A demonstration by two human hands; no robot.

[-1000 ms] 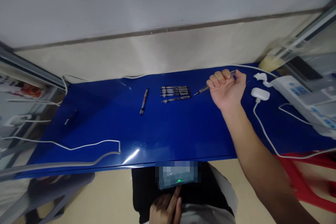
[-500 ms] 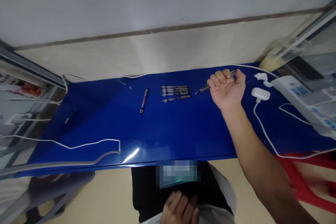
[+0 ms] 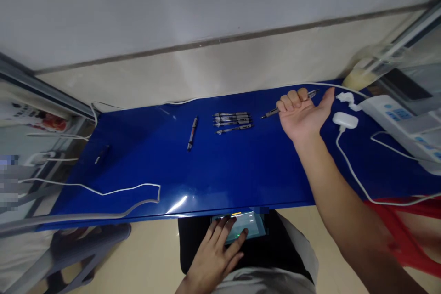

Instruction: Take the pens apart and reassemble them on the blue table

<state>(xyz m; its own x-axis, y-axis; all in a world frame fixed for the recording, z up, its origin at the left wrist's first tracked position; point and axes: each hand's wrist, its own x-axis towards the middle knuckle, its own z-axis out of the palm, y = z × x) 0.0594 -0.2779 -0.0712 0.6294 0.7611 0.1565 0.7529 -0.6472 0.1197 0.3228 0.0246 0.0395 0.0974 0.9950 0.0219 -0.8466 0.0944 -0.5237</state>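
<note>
My right hand (image 3: 301, 115) is over the blue tabletop (image 3: 220, 170), palm up, with its fingers curled around a slim dark pen (image 3: 272, 112). The pen's metal tip points left, and its other end shows past my fingers. My thumb stands apart from the pen. Left of that hand lie several pens in a tight row (image 3: 232, 121), with a single pen (image 3: 192, 133) and a dark pen (image 3: 102, 154) farther left. Below the table's edge, my left hand (image 3: 212, 257) rests with spread fingers on a lit phone (image 3: 253, 227) in my lap.
A white earbud case (image 3: 345, 120) on a cable and a white power strip (image 3: 392, 124) lie at the table's right end. White cables run along the table. A clear bottle (image 3: 375, 66) stands behind them. Plastic chairs flank me, red (image 3: 403, 234) and grey (image 3: 86, 257).
My left hand has moved up onto the phone and spread its fingers. My right thumb has swung away from the pen. The view has shifted slightly.
</note>
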